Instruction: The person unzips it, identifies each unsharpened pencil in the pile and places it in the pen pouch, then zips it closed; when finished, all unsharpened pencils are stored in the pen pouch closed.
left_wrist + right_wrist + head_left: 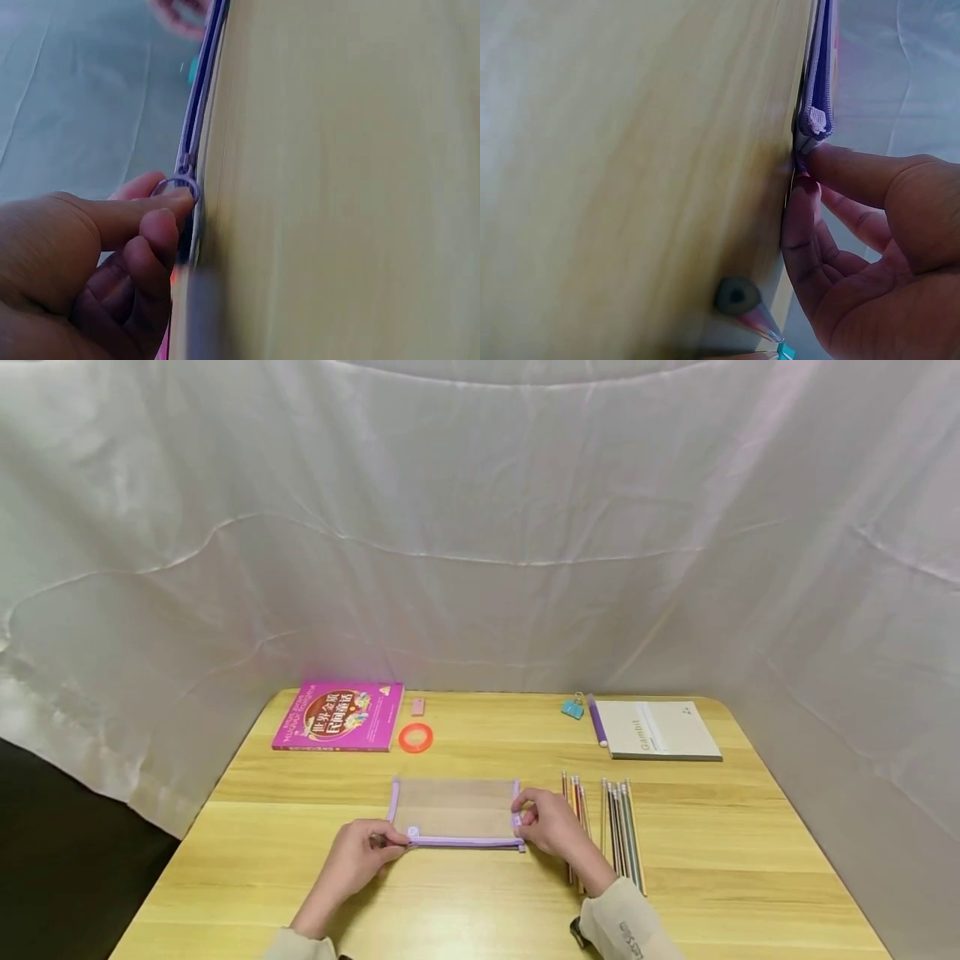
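A clear zip pouch with purple edging lies flat on the table, its zipper along the near edge. At the pouch's near left corner, my left hand pinches the ring-shaped zipper pull between thumb and finger. My right hand grips the near right corner with thumb and fingertips. Around that end, the right wrist view shows the two zipper edges standing apart, with dark purple between them. Beside my right hand lie two groups of pencils, one partly hidden under the wrist.
Towards the back left are a pink book, a pink eraser and an orange tape ring. At the back right lie a blue clip-like item, a purple pen and a white notebook. Pale curtains surround the table.
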### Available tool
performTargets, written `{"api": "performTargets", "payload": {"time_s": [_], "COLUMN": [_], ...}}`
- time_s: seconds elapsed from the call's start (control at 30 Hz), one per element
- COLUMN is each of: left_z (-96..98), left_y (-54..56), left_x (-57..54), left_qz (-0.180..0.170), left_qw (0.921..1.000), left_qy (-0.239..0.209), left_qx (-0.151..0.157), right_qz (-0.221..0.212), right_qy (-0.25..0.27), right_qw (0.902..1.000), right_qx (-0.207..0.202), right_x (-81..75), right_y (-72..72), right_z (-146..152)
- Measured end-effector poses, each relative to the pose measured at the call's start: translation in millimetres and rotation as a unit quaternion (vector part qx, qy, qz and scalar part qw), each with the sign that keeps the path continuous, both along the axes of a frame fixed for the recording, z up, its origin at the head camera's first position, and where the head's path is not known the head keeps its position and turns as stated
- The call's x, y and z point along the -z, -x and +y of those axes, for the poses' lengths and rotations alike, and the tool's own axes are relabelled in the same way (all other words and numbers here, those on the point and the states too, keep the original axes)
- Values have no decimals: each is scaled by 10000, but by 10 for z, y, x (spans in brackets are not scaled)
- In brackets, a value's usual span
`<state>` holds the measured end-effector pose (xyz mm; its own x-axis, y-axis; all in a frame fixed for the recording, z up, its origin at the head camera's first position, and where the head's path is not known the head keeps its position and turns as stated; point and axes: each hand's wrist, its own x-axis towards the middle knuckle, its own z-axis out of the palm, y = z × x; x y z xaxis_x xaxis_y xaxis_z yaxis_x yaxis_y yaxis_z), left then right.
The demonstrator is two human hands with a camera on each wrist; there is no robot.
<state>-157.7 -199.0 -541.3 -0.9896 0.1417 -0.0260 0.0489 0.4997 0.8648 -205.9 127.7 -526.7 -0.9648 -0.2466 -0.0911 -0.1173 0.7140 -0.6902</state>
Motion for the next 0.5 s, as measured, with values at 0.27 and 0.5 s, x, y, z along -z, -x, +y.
{"api": "performTargets", "payload": {"time_s": [0.27,0.5], "left_z": [-374,-449], "left_y": [31,32], "left_x": [-7,-17], "left_qz": [-483,-585], "left_qw": [9982,9976], "left_qy": [-152,-260], "left_qx": [-325,-258], "right_qz": [53,-33], "right_qy": [10,-3], "right_qw": [10000,10000], "right_qx": [-6,84], "right_x": [19,12], "right_y": [20,24], "right_z": [11,-23]}}
